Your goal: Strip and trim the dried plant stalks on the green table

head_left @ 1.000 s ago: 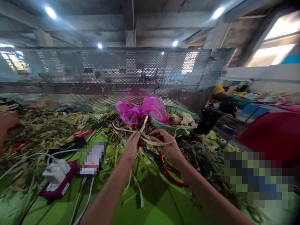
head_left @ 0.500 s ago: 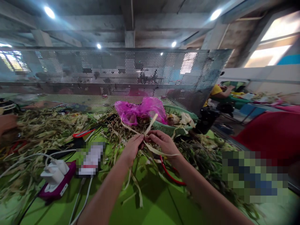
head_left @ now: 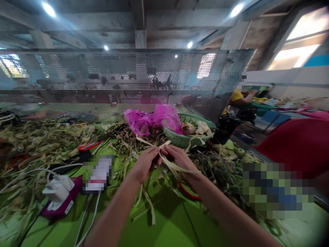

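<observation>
Just before the green basket (head_left: 177, 138), left hand (head_left: 146, 160) and right hand (head_left: 178, 156) pinch pale, flat, narrow strips (head_left: 177, 167), one curving over the right wrist.

Left forearm (head_left: 115, 209) and right forearm (head_left: 221, 202) are extended from the near side, angled inward. Left hand (head_left: 144, 164) and right hand (head_left: 183, 160) are held close together mid-scene — fingers bent, tips nearly meeting, backs turned up, palms hidden.

- I see concrete ceiling beams (head_left: 102, 21), bright white lamps (head_left: 48, 9)
- perforated metal partition (head_left: 87, 65) across, behind green tabletop (head_left: 177, 228)
- I get bright window (head_left: 293, 55), upper right
- pale wall (head_left: 288, 79) below it, blue patch (head_left: 318, 61)
- red chair (head_left: 295, 144), right
</observation>
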